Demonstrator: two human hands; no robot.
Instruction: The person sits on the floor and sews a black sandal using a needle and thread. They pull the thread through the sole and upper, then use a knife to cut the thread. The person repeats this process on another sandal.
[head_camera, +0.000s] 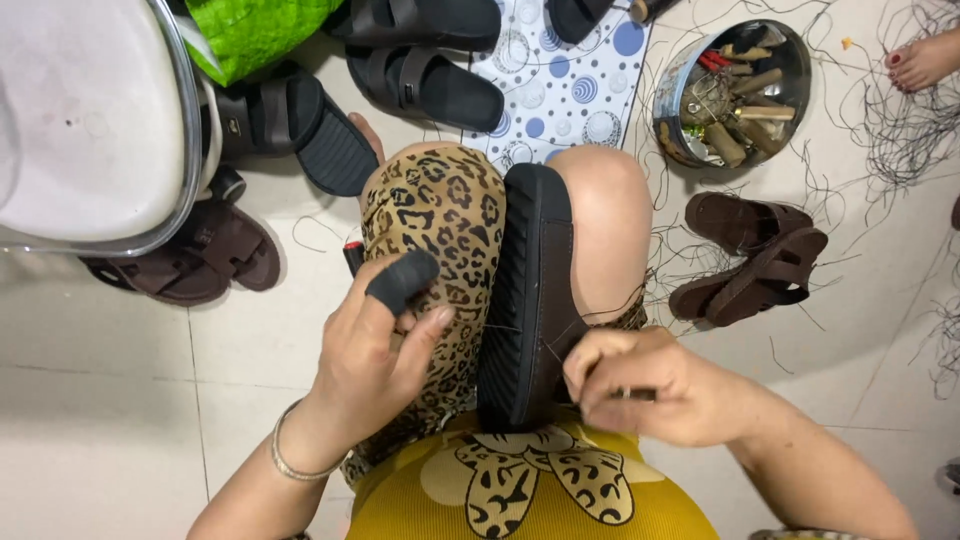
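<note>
A white plastic chair seat with a metal rim is seen at the far left, brown sandals tucked under it on the tiled floor; a green bag and several black sandals are seen just behind. The left hand, a thin bangle at the wrist, is held loosely curled beside the sole, a black rubber finger cot worn on the index finger; nothing solid is gripped, though a thin thread may be drawn between thumb and finger — too fine to tell. The black sandal being worked on is clamped upright on edge between the knees, ribbed sole turned left, over leopard-print cloth. The right hand is closed in a pinch against the sandal's right side, apparently on a needle or thread end; the item itself is hidden by the fingers. Dark thread is seen running across the sole edge near the heel end, so stitching is judged under way at that end; how much of the edge is sewn cannot be told, as the seam is not visible. A dotted mat lies beyond the knees. To the right, a pair of brown sandals lies on the floor, a round metal tin of tools and spools behind them, loose thread scraps scattered around, and another person's foot at the top right corner.
</note>
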